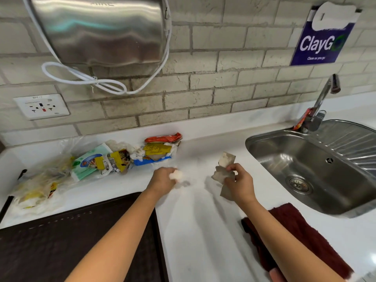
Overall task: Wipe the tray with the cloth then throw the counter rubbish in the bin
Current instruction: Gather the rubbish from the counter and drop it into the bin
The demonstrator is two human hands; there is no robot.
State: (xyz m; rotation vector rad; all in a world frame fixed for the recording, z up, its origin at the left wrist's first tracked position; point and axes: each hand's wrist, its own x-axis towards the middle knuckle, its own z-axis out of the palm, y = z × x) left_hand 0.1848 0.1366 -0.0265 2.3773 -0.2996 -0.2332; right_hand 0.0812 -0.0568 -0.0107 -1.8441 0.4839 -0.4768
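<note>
Left hand (165,180) fingers curl round a white tissue wad (176,176). Right hand (240,185) pinches brown paper scraps (222,173). Rubbish pile (122,157) lies at ten o'clock on the counter (203,220).

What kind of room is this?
Probably a shared office pantry or kitchenette: a stainless steel sink in a white counter, a steel wall hand dryer, and a blue "Clean as you go" sign.

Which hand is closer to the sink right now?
Right. The right hand, holding scraps of paper, is just left of the sink. The left hand, gripping a white wad, sits further left, nearer the rubbish pile.
</note>
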